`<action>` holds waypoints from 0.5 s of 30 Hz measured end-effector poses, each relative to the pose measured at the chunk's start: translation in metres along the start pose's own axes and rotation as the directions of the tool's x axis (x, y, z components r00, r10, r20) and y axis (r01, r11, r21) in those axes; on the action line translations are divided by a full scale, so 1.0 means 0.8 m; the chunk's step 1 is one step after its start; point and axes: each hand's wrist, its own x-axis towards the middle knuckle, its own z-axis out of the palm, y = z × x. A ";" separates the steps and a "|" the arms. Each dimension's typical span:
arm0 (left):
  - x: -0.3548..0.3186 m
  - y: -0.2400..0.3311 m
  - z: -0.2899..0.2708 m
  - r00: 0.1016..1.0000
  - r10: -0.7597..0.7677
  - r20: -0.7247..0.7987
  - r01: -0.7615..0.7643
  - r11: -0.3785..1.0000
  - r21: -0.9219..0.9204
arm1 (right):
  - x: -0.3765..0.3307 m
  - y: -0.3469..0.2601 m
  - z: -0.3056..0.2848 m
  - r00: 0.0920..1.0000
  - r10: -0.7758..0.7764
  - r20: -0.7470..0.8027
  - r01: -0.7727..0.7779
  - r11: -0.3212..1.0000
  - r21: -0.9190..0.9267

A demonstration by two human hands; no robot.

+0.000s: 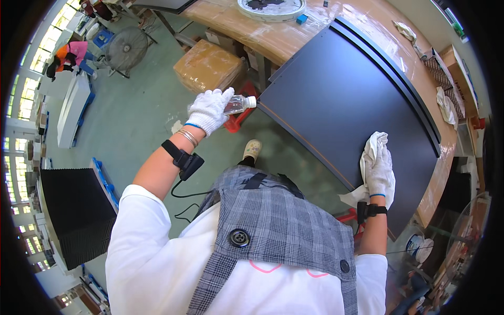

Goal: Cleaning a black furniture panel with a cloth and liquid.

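Note:
My left hand (pixel 210 109), in a white knit glove, is closed round a clear plastic bottle (pixel 235 105). The bottle lies nearly level, its white cap pointing right toward the corner of a dark grey panel (pixel 336 100). That panel is large and flat, with raised black strips along its far edge, and it rests on the worktable. My right hand (pixel 379 170), gloved too, presses a white cloth (pixel 370 149) onto the panel near its right part. A loose end of the cloth hangs over the panel's near edge.
The worktable (pixel 283 32) holds a round white tub (pixel 273 9) and a small blue block (pixel 302 19). A wrapped carton (pixel 209 66) stands below it. On the floor at left are a fan (pixel 126 50) and a stack of black sheets (pixel 79 210). Another person (pixel 71 56) bends at far left.

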 end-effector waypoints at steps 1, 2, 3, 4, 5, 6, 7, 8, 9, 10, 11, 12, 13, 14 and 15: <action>0.006 0.001 -0.003 1.000 0.013 -0.013 -0.013 1.000 -0.008 | 0.000 -0.002 -0.003 1.000 0.009 0.000 -0.009 1.000 0.000; 0.012 0.003 -0.006 1.000 0.024 -0.013 -0.024 1.000 -0.007 | -0.001 -0.007 -0.006 1.000 0.007 0.002 -0.007 1.000 0.026; 0.018 0.008 -0.007 0.999 0.028 -0.019 -0.028 0.999 -0.020 | -0.001 -0.011 -0.009 1.000 0.004 0.002 -0.004 0.999 0.050; 0.026 0.012 -0.008 0.999 0.033 -0.024 -0.034 0.999 -0.032 | -0.001 -0.015 -0.014 1.000 0.015 -0.002 -0.015 0.999 0.049; 0.037 0.019 -0.010 0.999 0.045 -0.027 -0.046 0.998 -0.031 | 0.000 -0.021 -0.020 0.999 0.028 0.032 -0.029 0.999 0.016; 0.049 0.026 -0.013 0.998 0.050 -0.027 -0.050 0.998 -0.023 | -0.002 -0.023 -0.024 0.997 0.048 0.066 -0.047 0.999 -0.018; 0.062 0.033 -0.016 0.998 0.055 -0.027 -0.055 0.998 -0.015 | -0.001 -0.014 -0.015 1.000 0.010 0.022 -0.010 1.000 -0.016; 0.075 0.037 -0.017 0.997 0.072 -0.030 -0.072 0.997 -0.014 | -0.003 -0.012 -0.015 0.999 0.027 0.018 -0.027 0.999 -0.019; 0.086 0.039 -0.020 0.997 0.058 -0.042 -0.057 0.998 0.025 | -0.002 -0.021 -0.024 0.998 0.038 0.042 -0.038 0.999 -0.001; 0.098 0.042 -0.023 0.998 0.044 -0.054 -0.040 0.997 0.064 | 0.000 -0.026 -0.029 0.997 0.049 0.066 -0.050 0.999 0.017; 0.111 0.046 -0.026 0.999 0.034 -0.042 -0.031 0.998 0.062 | 0.000 -0.025 -0.026 0.998 0.038 0.049 -0.039 0.999 0.021; 0.125 0.051 -0.029 0.998 0.047 -0.044 -0.044 0.997 0.063 | -0.001 -0.020 -0.020 0.998 0.051 0.046 -0.052 0.998 0.020; 0.140 0.055 -0.030 0.997 0.047 -0.059 -0.042 0.996 0.078 | -0.001 -0.015 -0.014 0.999 0.045 0.031 -0.045 0.999 -0.003; 0.154 0.059 -0.032 0.996 0.046 -0.075 -0.039 0.995 0.093 | -0.002 -0.010 -0.010 0.999 0.038 0.017 -0.037 0.999 -0.025; 0.165 0.060 -0.034 0.994 0.052 -0.096 -0.043 0.994 0.099 | -0.001 -0.010 -0.009 0.999 0.044 0.015 -0.044 0.999 -0.023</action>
